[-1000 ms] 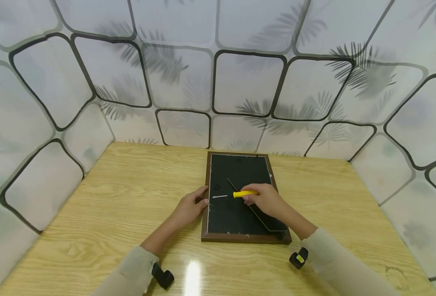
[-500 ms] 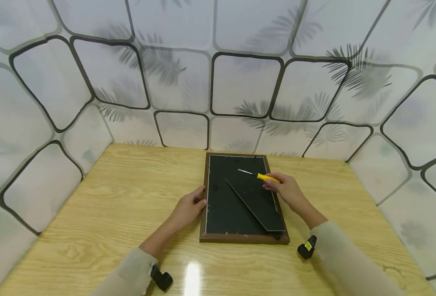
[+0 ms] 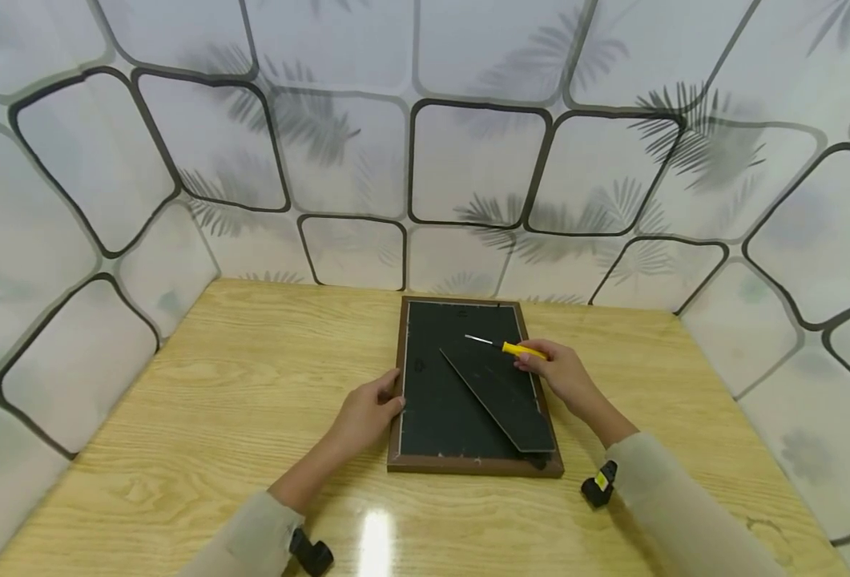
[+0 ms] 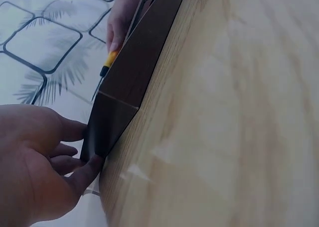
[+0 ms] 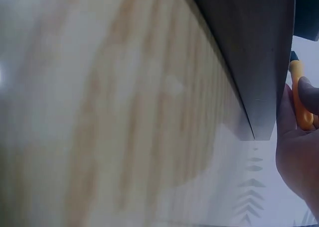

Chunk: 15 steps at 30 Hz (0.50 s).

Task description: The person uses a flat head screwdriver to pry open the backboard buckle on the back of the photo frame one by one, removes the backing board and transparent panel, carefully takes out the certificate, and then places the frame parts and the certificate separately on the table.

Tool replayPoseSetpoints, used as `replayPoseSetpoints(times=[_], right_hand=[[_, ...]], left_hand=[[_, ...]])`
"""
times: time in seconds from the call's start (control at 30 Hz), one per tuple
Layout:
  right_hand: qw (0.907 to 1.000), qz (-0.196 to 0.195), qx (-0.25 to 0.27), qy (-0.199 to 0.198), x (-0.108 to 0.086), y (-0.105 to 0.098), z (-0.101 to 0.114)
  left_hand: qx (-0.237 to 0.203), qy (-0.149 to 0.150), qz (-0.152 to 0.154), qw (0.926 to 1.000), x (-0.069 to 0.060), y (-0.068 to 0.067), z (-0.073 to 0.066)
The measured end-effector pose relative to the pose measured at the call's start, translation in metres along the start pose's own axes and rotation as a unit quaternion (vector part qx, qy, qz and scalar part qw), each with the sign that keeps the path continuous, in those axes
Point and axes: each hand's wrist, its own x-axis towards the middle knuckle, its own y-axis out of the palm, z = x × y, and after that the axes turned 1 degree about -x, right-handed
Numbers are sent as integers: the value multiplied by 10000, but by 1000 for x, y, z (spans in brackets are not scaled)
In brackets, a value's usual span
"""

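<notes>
A picture frame (image 3: 425,463) with a brown border lies back side up on the wooden table, its black backing (image 3: 428,417) showing. A stiff black flap (image 3: 497,389) stands slanted across the backing's right half, like an easel stand. My left hand (image 3: 363,413) holds the frame's left side; in the left wrist view, thumb and fingers (image 4: 75,130) meet its edge. In my right hand (image 3: 557,369) is a screwdriver (image 3: 520,350) with a yellow handle, its tip pointing left above the backing. The right wrist view shows the thumb and fingers around that handle (image 5: 298,95).
The light wood table (image 3: 273,361) extends on both sides of the frame. Behind and beside it stands a pale patterned wall covering (image 3: 478,160). A glare spot (image 3: 376,537) shines near the front.
My right hand has carried the screwdriver up and right, from over the flap's middle to the frame's right edge, then dropped slightly. The left hand stays at the frame's left side.
</notes>
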Motion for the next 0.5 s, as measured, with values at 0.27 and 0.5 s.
replayPoseSetpoints(times=[0.27, 0.5], right_hand=[[9997, 130, 22, 181, -23, -5, 1], [9995, 168, 33, 267, -49, 2, 3]], left_hand=[[-168, 88, 106, 9998, 12, -4, 4], [-513, 104, 270, 9983, 31, -12, 9]])
